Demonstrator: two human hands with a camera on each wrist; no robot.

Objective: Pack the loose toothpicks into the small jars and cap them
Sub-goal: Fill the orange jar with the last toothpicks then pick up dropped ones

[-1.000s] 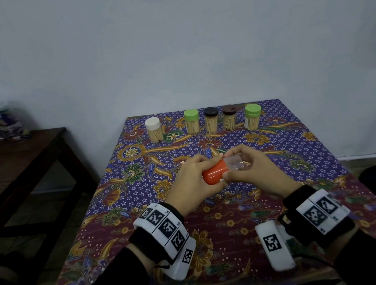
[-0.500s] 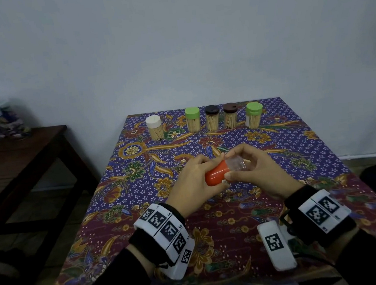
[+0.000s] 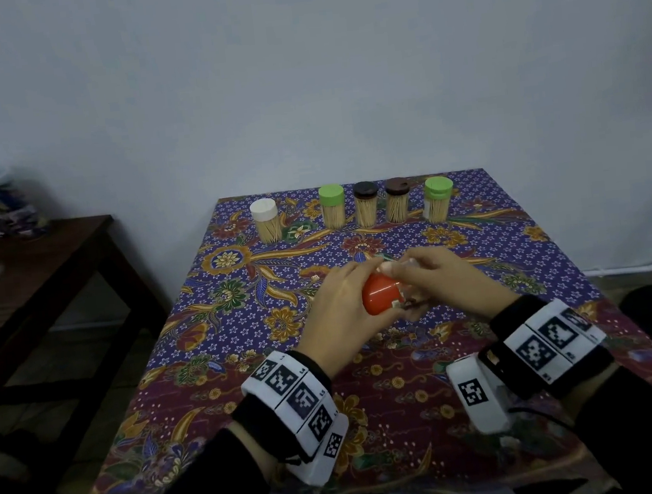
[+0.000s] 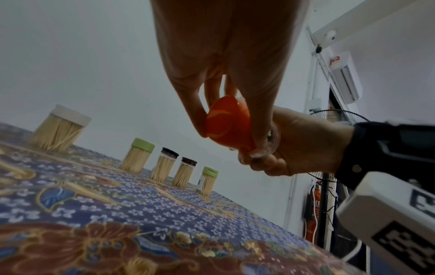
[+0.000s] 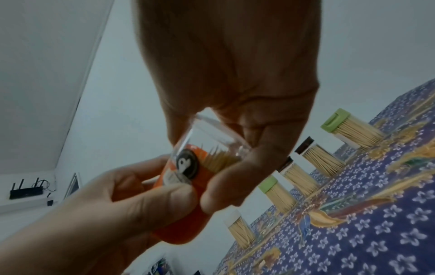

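Item in hand, held above the near middle of the batik tablecloth (image 3: 243, 320): my left hand (image 3: 335, 310) grips the orange cap (image 3: 379, 295), my right hand (image 3: 447, 282) pinches the clear jar (image 5: 212, 137) holding toothpicks (image 5: 220, 158). Five capped jars (image 3: 367, 210) stand along the far edge. Risk: tilted as it is, the cap could seat crooked and spill the picks.

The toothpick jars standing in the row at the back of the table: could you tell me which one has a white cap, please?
The white-capped clear toothpick jar at the row's left end, apart from the rest; the others carry green or dark caps.
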